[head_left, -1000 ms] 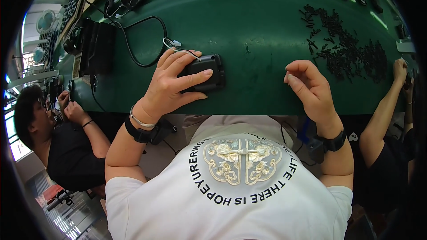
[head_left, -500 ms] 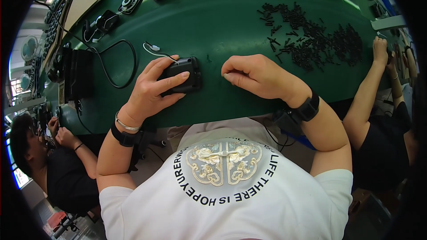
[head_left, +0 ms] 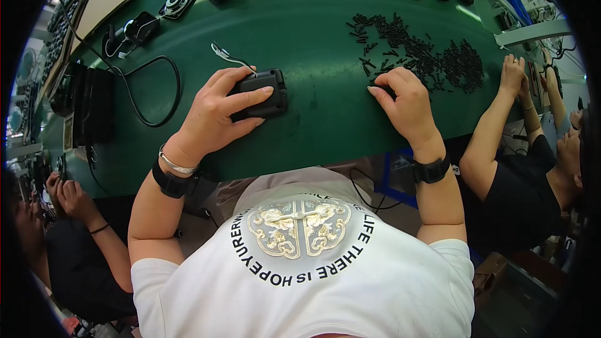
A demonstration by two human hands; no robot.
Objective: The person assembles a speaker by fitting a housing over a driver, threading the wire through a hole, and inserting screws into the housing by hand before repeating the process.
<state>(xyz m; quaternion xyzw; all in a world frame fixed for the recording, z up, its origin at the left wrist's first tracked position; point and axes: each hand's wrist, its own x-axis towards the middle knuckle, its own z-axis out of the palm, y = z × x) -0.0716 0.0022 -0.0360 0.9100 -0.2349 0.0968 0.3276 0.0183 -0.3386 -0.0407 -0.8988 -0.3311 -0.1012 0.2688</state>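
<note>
A small black box (head_left: 263, 94) lies on the green tabletop (head_left: 313, 56), close to the near edge and a little left of the middle; the left hand (head_left: 216, 112) is wrapped around it, fingers over the top and thumb along the front, holding it flat; a thin white wire (head_left: 228, 57) sticks out from behind the box. The right hand (head_left: 404, 97) rests on the tabletop well apart from the box, fingers curled down at the near edge of a big scatter of small black screws (head_left: 419, 53); the fingertips touch the screws, but I cannot tell if any screw is pinched between them. Both wrists wear dark bands. A black cable (head_left: 150, 91) loops across the tabletop to the left of the box; beyond it lie round speaker parts (head_left: 176, 5) and more small black boxes. Another person's hand (head_left: 512, 72) rests on the tabletop's right edge, past the screws; one more person sits low at the left.
</note>
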